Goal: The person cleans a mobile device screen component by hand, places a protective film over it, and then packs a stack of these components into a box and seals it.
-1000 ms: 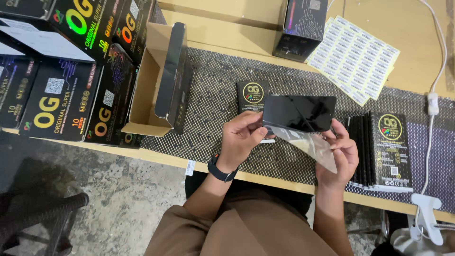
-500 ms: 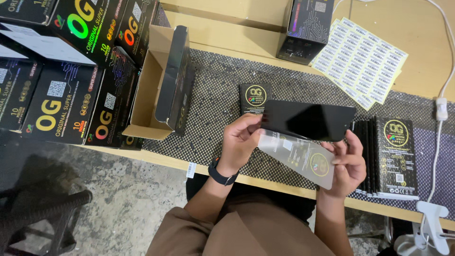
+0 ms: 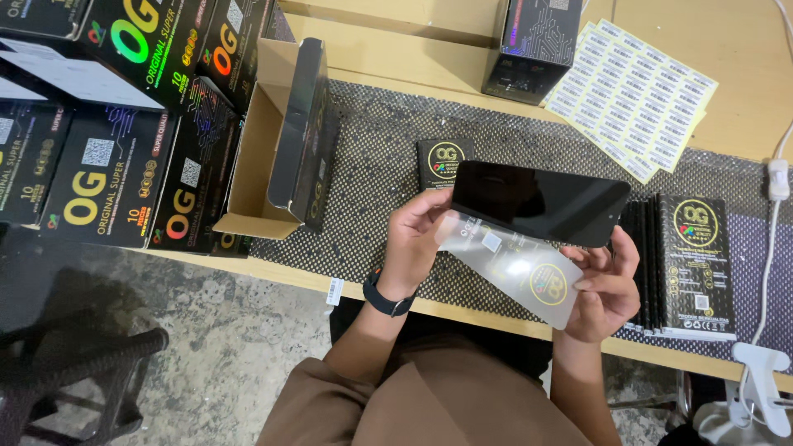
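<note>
Both hands work over the table's front edge. My left hand (image 3: 417,239), with a dark band on its wrist, pinches the left end of a glossy black glass panel (image 3: 537,202) and of a clear plastic sleeve (image 3: 516,268) that carries a round gold mark. The sleeve hangs slanted just under the panel. My right hand (image 3: 607,289) holds the sleeve's right end, its fingers touching the panel's lower right edge.
A row of flat black packets (image 3: 690,264) stands at the right on the dotted mat (image 3: 372,206). One small black packet (image 3: 442,161) lies behind the panel. An open cardboard box (image 3: 260,165), stacked black cartons (image 3: 107,165), a label sheet (image 3: 632,91) and a white cable (image 3: 764,281) surround them.
The clear sleeve has slid out from under the black panel and now shows along most of its length. Both hands stay at the ends.
</note>
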